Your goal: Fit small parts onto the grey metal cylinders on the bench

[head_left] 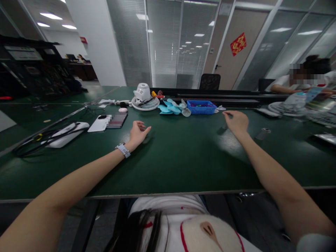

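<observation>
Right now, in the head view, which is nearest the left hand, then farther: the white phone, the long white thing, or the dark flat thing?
1. Dark flat thing: just left of the left hand.
2. White phone: next along, farther left.
3. Long white thing: farthest left.

My wide green table (181, 157) looks smooth and a bit shiny. The round white fan part (142, 93) looks like plastic, and so does the blue box-shaped basket (202, 111).
</observation>
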Motion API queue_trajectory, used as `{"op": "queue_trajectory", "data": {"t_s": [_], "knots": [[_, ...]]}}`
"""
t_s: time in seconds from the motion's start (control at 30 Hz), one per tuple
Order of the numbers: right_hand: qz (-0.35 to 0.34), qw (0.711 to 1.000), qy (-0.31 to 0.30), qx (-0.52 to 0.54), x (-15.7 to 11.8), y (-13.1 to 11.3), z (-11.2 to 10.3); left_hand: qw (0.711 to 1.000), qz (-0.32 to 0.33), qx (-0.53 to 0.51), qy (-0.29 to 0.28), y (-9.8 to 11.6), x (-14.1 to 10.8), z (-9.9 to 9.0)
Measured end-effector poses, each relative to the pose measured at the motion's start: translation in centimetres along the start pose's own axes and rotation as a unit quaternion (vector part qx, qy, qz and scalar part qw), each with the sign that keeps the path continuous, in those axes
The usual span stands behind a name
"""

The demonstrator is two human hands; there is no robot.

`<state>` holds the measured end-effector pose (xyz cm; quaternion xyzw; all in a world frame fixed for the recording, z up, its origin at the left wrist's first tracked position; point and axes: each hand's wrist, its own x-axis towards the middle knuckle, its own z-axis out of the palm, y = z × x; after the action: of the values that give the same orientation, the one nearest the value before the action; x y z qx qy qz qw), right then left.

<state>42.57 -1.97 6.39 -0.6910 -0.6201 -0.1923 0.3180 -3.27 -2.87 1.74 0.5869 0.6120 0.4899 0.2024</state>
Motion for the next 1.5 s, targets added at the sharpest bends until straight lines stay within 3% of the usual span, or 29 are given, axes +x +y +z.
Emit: {"op": "queue_trajectory", "data": {"t_s": [0.07, 0.13, 0.33, 0.67, 1.03, 1.1, 1.17, 1.27, 1.37, 1.43, 1.5], "knots": [[0.059, 0.997, -0.028, -0.028, 0.2, 3.1, 0.0, 1.0, -0.004, 0.004, 0.001, 0.0, 0.0, 0.0], [0.097, 0.993, -0.055, -0.048, 0.0, 4.2, 0.3, 1.0, -0.004, 0.003, 0.001, -0.1, 0.1, 0.1], [0.141, 0.986, -0.061, -0.066, -0.1, 3.1, 0.9, 1.0, 0.013, 0.001, -0.005, -0.9, 0.3, 0.3], [0.184, 0.979, -0.073, -0.049, 0.3, 4.1, 1.4, 1.0, 0.004, 0.013, -0.017, 0.0, -0.1, 0.0], [0.257, 0.962, -0.056, 0.074, -0.5, 4.0, 3.6, 1.0, 0.01, 0.011, -0.017, -0.3, 0.0, -0.1], [0.235, 0.963, -0.047, 0.125, -0.5, 2.0, 3.6, 1.0, 0.014, 0.011, -0.017, -0.1, 0.0, 0.0], [0.173, 0.955, -0.071, 0.229, -1.2, -1.6, 3.5, 0.999, 0.04, 0.009, -0.028, 0.3, -0.2, 0.2], [0.061, 0.892, -0.181, 0.411, -3.2, -8.9, 3.7, 0.989, 0.13, 0.005, -0.064, 1.6, -1.2, 0.6], [-0.023, 0.827, -0.272, 0.491, -5.8, -15.5, 4.1, 0.976, 0.191, -0.011, -0.102, 3.4, -2.9, 1.1], [-0.061, 0.806, -0.295, 0.51, -7.1, -18.2, 4.3, 0.971, 0.201, -0.016, -0.126, 4.4, -3.9, 1.5], [-0.091, 0.803, -0.291, 0.512, -7.9, -19.4, 4.4, 0.967, 0.207, -0.032, -0.147, 5.2, -4.3, 2.1]]}}
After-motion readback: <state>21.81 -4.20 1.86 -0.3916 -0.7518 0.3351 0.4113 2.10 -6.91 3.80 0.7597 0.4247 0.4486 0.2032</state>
